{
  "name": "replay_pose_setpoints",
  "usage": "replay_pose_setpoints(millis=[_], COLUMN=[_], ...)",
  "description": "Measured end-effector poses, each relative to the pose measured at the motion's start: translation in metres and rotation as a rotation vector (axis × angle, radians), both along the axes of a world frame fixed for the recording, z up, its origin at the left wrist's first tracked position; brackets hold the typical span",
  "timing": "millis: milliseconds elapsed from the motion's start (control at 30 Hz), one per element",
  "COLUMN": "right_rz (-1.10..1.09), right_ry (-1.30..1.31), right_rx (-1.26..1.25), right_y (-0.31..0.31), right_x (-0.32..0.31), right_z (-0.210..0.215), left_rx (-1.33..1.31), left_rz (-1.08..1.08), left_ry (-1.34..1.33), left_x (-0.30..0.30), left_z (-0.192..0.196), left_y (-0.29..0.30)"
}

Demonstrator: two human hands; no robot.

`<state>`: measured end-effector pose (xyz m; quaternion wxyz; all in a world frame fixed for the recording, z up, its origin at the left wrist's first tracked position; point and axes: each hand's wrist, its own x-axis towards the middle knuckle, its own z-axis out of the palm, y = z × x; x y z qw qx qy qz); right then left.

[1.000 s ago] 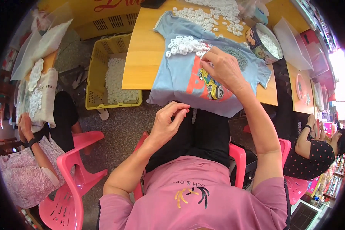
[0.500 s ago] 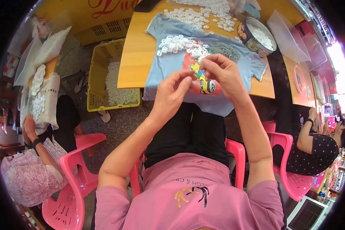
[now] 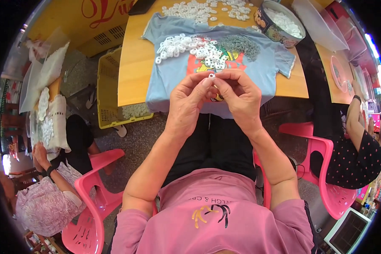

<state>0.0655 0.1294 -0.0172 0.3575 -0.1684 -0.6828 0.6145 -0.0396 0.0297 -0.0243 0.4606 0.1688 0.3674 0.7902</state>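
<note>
- Left hand (image 3: 188,99) and right hand (image 3: 239,95) meet fingertip to fingertip above the near edge of the counter (image 3: 133,72); both are pinched closed on one small white ring (image 3: 211,76), a smooth, plastic-looking loop held between them
- Light blue T-shirt (image 3: 173,80), soft cloth with a bright printed patch, lies flat on the counter and hangs over its near edge just behind the hands
- Heap of white rings (image 3: 186,45) sits on the shirt; a grey heap of small parts (image 3: 241,42) lies just beside it to the right; material of the grey parts cannot be told
- More white rings (image 3: 199,8) are scattered on the bare wood at the far side
- Round tin (image 3: 279,23), patterned wall, holds white pieces at the counter's right far corner
- Counter is smooth yellowish wood with rounded edges; open room remains along its left strip
- Yellow slotted basket (image 3: 108,84) stands on the speckled floor left of the counter
- Pink plastic chairs (image 3: 93,190) stand on both sides; other people sit near left and right
</note>
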Motion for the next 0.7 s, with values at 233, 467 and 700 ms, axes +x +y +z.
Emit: replay_pose_setpoints(millis=[233,467,700], right_rz=[0.038,0.040,-0.027], right_ry=[0.029,0.023,-0.136], right_rx=[-0.087,-0.153,0.325], right_y=[-0.003,-0.006,0.016], right_x=[0.007,0.014,0.021], right_z=[0.003,-0.004,0.007], left_rx=[-0.063,-0.047,-0.121], left_rz=[0.084,0.022,0.160], left_ry=[0.044,-0.046,0.170], left_x=[0.013,0.018,0.016], left_z=[0.003,-0.002,-0.001], left_y=[-0.004,-0.005,-0.005])
